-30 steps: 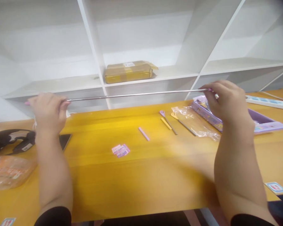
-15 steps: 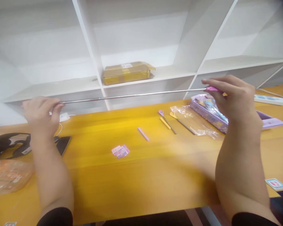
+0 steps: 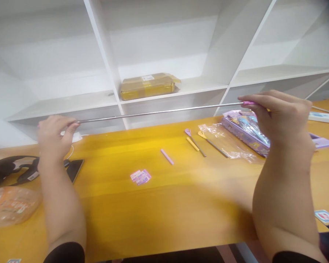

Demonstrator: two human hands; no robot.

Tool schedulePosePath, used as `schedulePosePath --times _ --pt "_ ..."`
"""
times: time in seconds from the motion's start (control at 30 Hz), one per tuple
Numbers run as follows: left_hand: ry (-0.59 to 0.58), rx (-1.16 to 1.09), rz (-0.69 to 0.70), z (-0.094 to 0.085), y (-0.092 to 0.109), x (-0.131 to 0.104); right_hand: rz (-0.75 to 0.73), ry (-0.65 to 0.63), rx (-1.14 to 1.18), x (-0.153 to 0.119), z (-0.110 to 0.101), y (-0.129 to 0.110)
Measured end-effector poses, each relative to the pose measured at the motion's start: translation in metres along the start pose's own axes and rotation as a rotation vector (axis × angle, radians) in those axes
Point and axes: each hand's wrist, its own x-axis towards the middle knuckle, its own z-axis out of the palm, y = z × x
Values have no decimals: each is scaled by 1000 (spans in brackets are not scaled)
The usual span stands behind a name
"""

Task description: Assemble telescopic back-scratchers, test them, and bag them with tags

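A thin metal telescopic back scratcher (image 3: 161,111), drawn out long, is held level above the table, its pink part at the right end. My left hand (image 3: 56,133) pinches its left end between thumb and fingers, which hide that tip. Closed on the pink end is my right hand (image 3: 282,113), covering most of it. On the table below lie a purple claw-headed back scratcher (image 3: 196,143), a yellow claw-headed one (image 3: 212,144), a loose yellow handle (image 3: 192,144) and a loose purple handle (image 3: 167,156).
White shelving (image 3: 164,36) backs the table, with a taped parcel (image 3: 148,87) on it. Small pink cards (image 3: 140,177) lie mid-table. Rightward are a clear plastic wrapper (image 3: 222,137), a purple box (image 3: 244,131) and a power strip (image 3: 323,117). A phone (image 3: 75,170) and orange bag (image 3: 13,206) lie left.
Both hands have shifted a little to the right, carrying the stretched back scratcher with them. Things on the table stay where they were.
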Motion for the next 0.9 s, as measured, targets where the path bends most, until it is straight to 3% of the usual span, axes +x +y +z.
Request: schedulePosePath --times 0.13,0.53,0.73,0.9 --pt "-92 -28 -31 0 9 2 52 -77 -35 -1 -2 -4" --pt "-139 -21 29 9 31 3 55 -170 -108 -9 -4 8" --pt "-132 -85 93 17 36 -1 43 -141 -141 -9 -9 15" --pt "-128 -112 66 17 36 -3 16 -141 -170 -8 -10 14"
